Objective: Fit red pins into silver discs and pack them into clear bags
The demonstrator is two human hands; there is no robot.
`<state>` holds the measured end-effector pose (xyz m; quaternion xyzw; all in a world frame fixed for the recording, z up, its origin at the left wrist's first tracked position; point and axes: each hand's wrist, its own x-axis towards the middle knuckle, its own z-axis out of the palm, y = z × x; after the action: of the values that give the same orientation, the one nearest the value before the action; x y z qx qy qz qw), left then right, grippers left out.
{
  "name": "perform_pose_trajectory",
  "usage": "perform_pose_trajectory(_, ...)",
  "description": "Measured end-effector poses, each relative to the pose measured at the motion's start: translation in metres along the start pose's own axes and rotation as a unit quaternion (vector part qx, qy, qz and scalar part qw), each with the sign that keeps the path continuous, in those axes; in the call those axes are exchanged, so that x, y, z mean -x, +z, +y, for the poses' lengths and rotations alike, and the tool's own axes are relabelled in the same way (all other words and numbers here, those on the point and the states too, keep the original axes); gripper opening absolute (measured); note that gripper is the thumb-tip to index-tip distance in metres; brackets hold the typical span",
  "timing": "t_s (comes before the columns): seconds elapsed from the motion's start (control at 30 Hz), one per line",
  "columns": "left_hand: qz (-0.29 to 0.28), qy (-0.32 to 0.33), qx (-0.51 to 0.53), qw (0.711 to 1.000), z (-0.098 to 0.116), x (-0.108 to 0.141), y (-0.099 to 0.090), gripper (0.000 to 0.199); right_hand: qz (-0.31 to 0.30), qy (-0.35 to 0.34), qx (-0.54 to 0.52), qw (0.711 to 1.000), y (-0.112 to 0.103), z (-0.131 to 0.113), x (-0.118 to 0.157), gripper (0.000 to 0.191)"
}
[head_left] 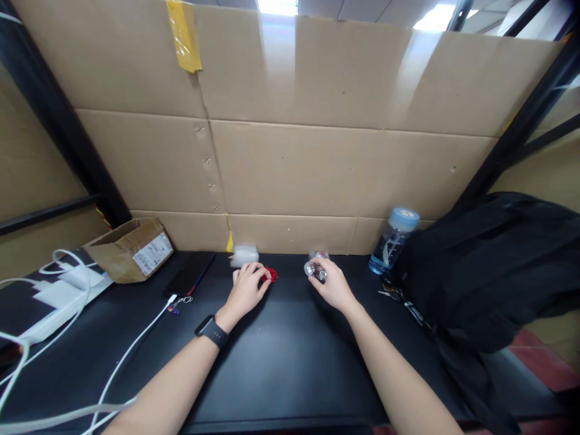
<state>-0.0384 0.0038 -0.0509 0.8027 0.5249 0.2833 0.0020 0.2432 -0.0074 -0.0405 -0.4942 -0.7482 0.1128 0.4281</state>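
My left hand (247, 286) rests low over the black table with its fingers curled. Thumb and fingertips close on a small bright red bundle (271, 275), stringy or beaded; its exact kind is too small to make out. Just behind that hand stands a whitish translucent object (244, 254). To the right, my right hand (333, 283) grips a small clear, shiny rounded object (316, 271) between thumb and fingers. Behind it sits another small clear item (319, 255) with a hint of red, partly hidden by the hand. A dark watch (211, 331) is on my left wrist.
A cardboard wall (290, 175) closes off the back. At left are an open brown box (131, 254), a dark phone (189, 275), white cables (131, 350) and a power strip (67, 311). At right stand a blue-lidded bottle (393, 241), keys (390, 294) and a black backpack (489, 272).
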Motion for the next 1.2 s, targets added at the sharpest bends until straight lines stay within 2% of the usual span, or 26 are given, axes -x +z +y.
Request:
perform_pose_trajectory(0.2, 0.009, -0.011, 0.097, 0.995, 0.019, 0.003, -0.014, 0.012, -0.014, 0.07, -0.152, 0.986, 0.018, -0.022, 0.004, 0.039)
perform_pose_trajectory(0.33, 0.01, -0.019, 0.146, 0.989, 0.035, 0.006, -0.021, 0.009, -0.05, 0.124, -0.338, 0.932, 0.028, -0.036, 0.009, 0.037)
perform_pose_trajectory(0.43, 0.023, -0.048, 0.18, 0.982, 0.043, 0.008, -0.022, 0.005, -0.05, 0.118, -0.415, 0.901, 0.033, -0.048, 0.013, 0.043)
perform_pose_trajectory(0.57, 0.036, -0.073, 0.222, 0.972, 0.044, 0.009, -0.021, 0.006, -0.032, 0.085, -0.428, 0.899, 0.04, -0.06, 0.019, 0.044)
perform_pose_trajectory(0.77, 0.036, -0.041, 0.311, 0.949, 0.043, 0.011, -0.018, 0.008, -0.023, 0.074, -0.41, 0.909, 0.043, -0.067, 0.027, 0.042)
perform_pose_trajectory(0.93, 0.048, -0.04, 0.311, 0.948, 0.046, 0.012, -0.021, 0.009, -0.029, 0.049, -0.339, 0.939, 0.036, -0.066, 0.025, 0.036)
perform_pose_trajectory(1.07, 0.04, -0.032, 0.326, 0.944, 0.049, 0.013, -0.021, 0.011, -0.031, 0.048, -0.321, 0.946, 0.032, -0.067, 0.024, 0.037)
perform_pose_trajectory(1.2, 0.053, -0.029, 0.272, 0.96, 0.051, 0.014, -0.024, 0.013, -0.026, 0.061, -0.311, 0.948, 0.035, -0.066, 0.025, 0.041)
